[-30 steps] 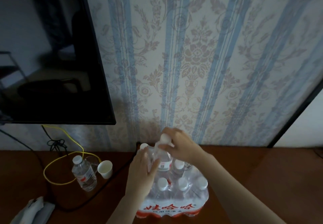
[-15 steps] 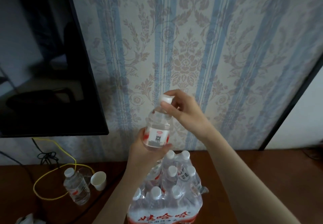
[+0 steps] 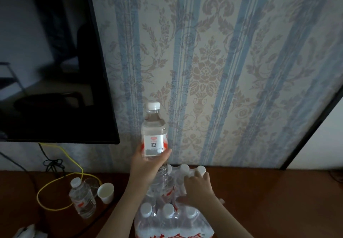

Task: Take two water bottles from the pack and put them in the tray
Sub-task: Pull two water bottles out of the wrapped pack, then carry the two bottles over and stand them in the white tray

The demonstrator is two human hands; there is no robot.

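Holding one water bottle (image 3: 154, 137) upright at frame centre, left hand (image 3: 146, 165) wrapped round its lower body, lifted clear of the pack (image 3: 172, 219) since a second ago. Gone from the cap, right hand (image 3: 197, 187) now lowered onto pack tops, fingers spread, gripping nothing, probably seeking the second bottle. No tray visible.

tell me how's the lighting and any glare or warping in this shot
Head view: dim and underexposed, the wooden table nearly black-brown; the TV screen mirrors the room rather than glaring; wide-angle warp tilts the wallpaper stripes outward; the held bottle in the left hand is sharp, the right hand slightly soft.
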